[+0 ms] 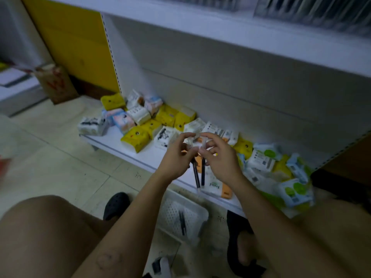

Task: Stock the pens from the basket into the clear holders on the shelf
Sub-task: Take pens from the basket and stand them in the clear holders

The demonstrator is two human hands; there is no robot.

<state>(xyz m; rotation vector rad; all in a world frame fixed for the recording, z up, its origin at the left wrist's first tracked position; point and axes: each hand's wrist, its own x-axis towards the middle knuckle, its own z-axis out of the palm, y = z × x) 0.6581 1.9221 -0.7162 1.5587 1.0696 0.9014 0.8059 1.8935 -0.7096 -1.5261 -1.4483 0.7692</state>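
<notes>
Pens [203,174], slim dark rods: fingers [186,136] of left hand [176,159] pinch one, right hand [220,159] other.

Only legible print: a green word, upside down, looks like "Hotel", on a white pack [213,186]. Red marking on the brown paper bag [57,83] is too blurred to read. Barcode labels on the tissue packs [261,161] are illegible.

Retail shop aisle. Gondola-style racking: white slotted metal upright strip [111,53], low white bottom shelf [120,150] heaped with small wrapped tissue packs [138,138] in yellow, white, blue and green, upper white shelf [220,31] carrying clear plastic holders [313,11], blurred. Pale tiled floor [60,157].
</notes>
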